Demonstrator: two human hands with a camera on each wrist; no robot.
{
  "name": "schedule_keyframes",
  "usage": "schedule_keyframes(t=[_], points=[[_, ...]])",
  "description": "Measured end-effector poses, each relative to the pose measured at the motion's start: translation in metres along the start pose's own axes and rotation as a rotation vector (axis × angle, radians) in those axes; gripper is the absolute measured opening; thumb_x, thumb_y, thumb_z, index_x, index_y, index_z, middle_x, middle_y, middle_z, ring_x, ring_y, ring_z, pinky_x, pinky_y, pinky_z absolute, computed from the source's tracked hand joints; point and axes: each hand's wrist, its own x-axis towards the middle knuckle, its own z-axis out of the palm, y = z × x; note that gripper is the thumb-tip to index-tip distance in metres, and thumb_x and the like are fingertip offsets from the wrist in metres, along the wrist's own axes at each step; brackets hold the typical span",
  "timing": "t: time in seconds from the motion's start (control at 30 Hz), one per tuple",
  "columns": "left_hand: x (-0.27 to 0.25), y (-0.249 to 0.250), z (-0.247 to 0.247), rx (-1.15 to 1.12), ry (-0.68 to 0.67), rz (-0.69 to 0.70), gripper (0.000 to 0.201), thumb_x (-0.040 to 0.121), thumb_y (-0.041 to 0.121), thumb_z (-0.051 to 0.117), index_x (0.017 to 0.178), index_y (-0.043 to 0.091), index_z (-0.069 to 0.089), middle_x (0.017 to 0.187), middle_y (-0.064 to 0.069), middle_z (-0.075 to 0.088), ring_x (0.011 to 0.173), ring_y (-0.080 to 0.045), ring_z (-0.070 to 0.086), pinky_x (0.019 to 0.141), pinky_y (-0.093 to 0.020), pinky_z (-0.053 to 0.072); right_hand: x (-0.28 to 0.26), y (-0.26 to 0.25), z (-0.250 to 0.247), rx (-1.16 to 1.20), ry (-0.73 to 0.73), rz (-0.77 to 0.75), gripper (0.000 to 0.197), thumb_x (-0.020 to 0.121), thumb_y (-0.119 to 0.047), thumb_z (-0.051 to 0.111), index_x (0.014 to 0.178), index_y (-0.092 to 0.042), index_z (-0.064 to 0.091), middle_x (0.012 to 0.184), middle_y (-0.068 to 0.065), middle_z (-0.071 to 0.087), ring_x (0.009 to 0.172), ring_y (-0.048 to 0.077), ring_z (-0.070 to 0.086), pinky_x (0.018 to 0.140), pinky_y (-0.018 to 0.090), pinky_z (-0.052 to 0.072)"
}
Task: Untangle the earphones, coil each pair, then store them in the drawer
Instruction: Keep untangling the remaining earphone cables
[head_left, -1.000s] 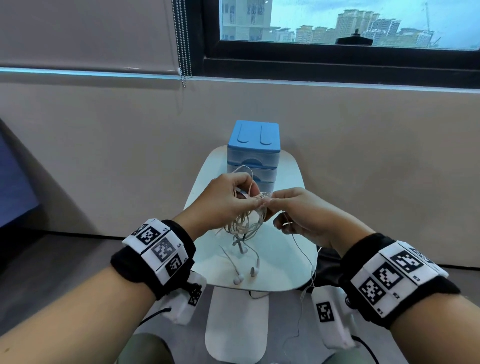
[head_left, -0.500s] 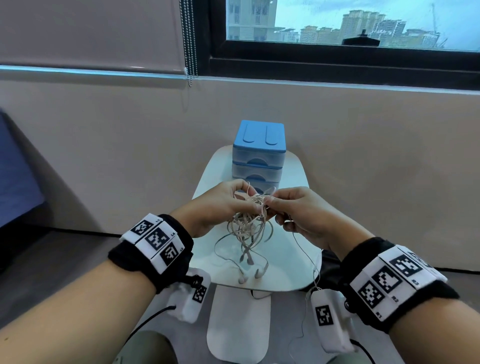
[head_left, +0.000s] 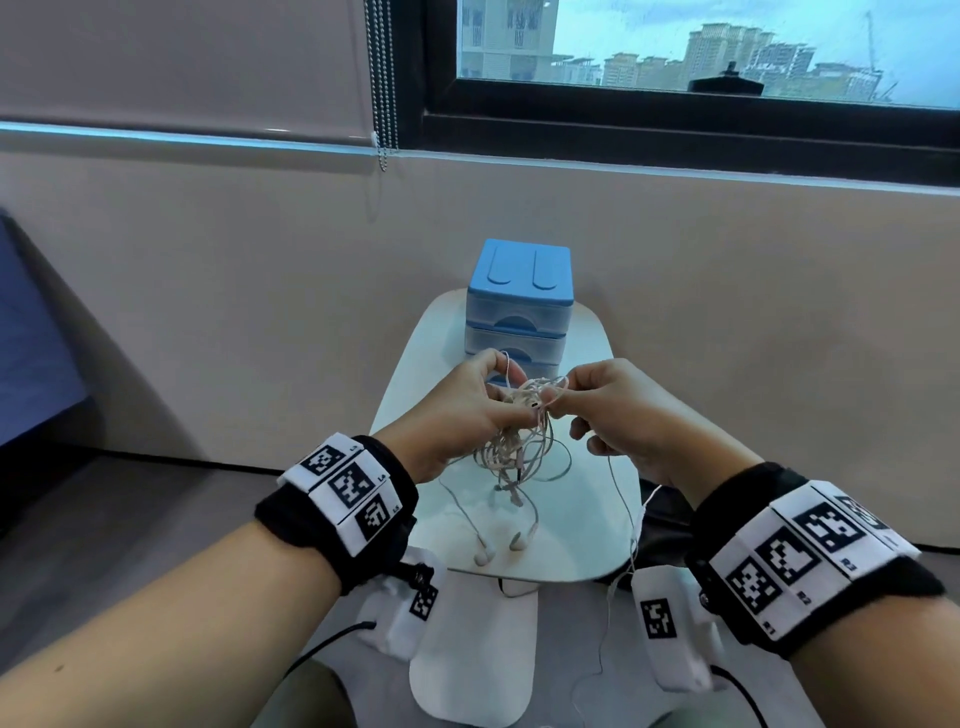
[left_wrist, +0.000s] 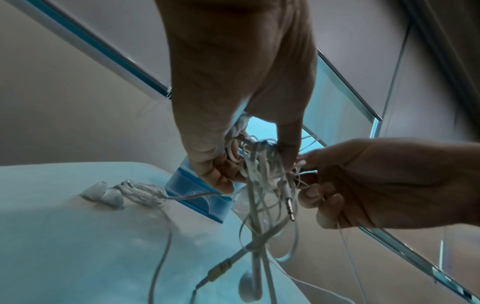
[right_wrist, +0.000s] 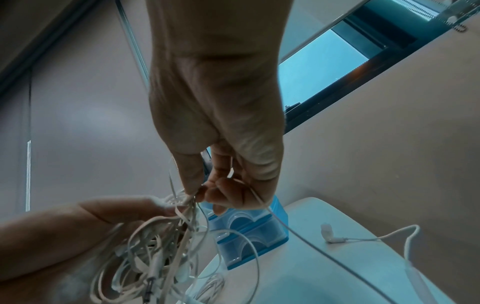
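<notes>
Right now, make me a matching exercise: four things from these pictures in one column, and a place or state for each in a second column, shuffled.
Things:
1. tangle
2. drawers
3. coiled pair
4. two earbuds

Places or states:
A. hanging low over the table's near edge
B. shut, stacked at the table's far end
C. pinched by left hand and right hand
D. lying bundled on the table

Pairs: 1-C, 2-B, 3-D, 4-A
</notes>
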Motion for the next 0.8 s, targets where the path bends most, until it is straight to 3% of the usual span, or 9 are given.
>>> schedule_keyframes(t=[0.17, 0.3, 0.4, 0.53, 0.6, 0.7, 0.8], points=[[-0.002, 0.003, -0.001, 0.181, 0.043, 0.041, 0.037, 0.086, 0.023, 0.082, 0.112, 0.025, 0.056, 0.090, -0.005, 0.074, 0.071, -0.015, 0.064, 0.065, -0.032, 0.053, -0.003, -0.004, 0.001, 0.020, -0.013, 0.030, 0.032, 0.097, -0.023, 0.070, 0.095, 0.009, 0.067, 0.074, 0.011, 0.051, 0.076, 0.024, 0.041, 0.054, 0.028, 0.031], [-0.001, 0.006, -0.007, 0.183, -0.006, 0.011, 0.042, 0.088, 0.020, 0.080, 0.122, 0.024, 0.057, 0.090, -0.004, 0.075, 0.069, -0.009, 0.067, 0.066, -0.025, 0.052, -0.002, -0.007, 0.001, 0.044, -0.021, 0.048, 0.024, 0.098, -0.023, 0.069, 0.078, -0.010, 0.064, 0.077, 0.011, 0.052, 0.078, 0.023, 0.043, 0.056, 0.028, 0.033], [0.000, 0.008, -0.010, 0.153, -0.048, 0.013, 0.050, 0.088, 0.015, 0.080, 0.131, 0.023, 0.055, 0.083, -0.002, 0.075, 0.070, -0.008, 0.067, 0.066, -0.020, 0.053, -0.001, -0.010, 0.003, -0.085, 0.009, 0.032, 0.024, 0.098, -0.026, 0.068, 0.079, -0.013, 0.062, 0.071, 0.006, 0.053, 0.071, 0.021, 0.044, 0.055, 0.027, 0.033], [0.002, 0.008, -0.011, 0.094, 0.018, 0.030, 0.054, 0.086, 0.018, 0.083, 0.132, 0.025, 0.056, 0.069, 0.007, 0.073, 0.069, -0.009, 0.067, 0.067, -0.020, 0.053, 0.002, -0.017, 0.007, -0.280, 0.063, -0.029, 0.028, 0.101, -0.026, 0.062, 0.076, -0.016, 0.054, 0.072, 0.000, 0.053, 0.065, 0.016, 0.046, 0.052, 0.027, 0.035], [0.002, 0.008, -0.011, 0.064, 0.040, 0.040, 0.052, 0.087, 0.017, 0.082, 0.131, 0.025, 0.056, 0.072, 0.005, 0.074, 0.070, -0.012, 0.066, 0.069, -0.023, 0.052, 0.003, -0.020, 0.007, -0.318, 0.078, -0.048, 0.027, 0.101, -0.027, 0.061, 0.076, -0.017, 0.055, 0.078, 0.001, 0.053, 0.068, 0.018, 0.049, 0.053, 0.028, 0.035], [0.002, 0.008, -0.008, 0.057, 0.030, 0.069, 0.051, 0.086, 0.020, 0.082, 0.130, 0.028, 0.056, 0.090, -0.015, 0.076, 0.075, -0.017, 0.064, 0.074, -0.030, 0.050, 0.005, -0.022, 0.006, -0.252, 0.054, -0.021, 0.021, 0.101, -0.024, 0.059, 0.084, -0.012, 0.061, 0.083, 0.003, 0.057, 0.080, 0.022, 0.052, 0.056, 0.029, 0.035], [0.005, 0.007, -0.010, 0.040, 0.024, 0.053, 0.052, 0.088, 0.014, 0.080, 0.133, 0.026, 0.057, 0.098, -0.014, 0.078, 0.080, -0.017, 0.070, 0.082, -0.035, 0.055, 0.003, -0.023, 0.006, -0.081, -0.001, 0.046, 0.020, 0.102, -0.023, 0.059, 0.103, -0.005, 0.068, 0.093, 0.010, 0.060, 0.084, 0.022, 0.049, 0.054, 0.028, 0.030]])
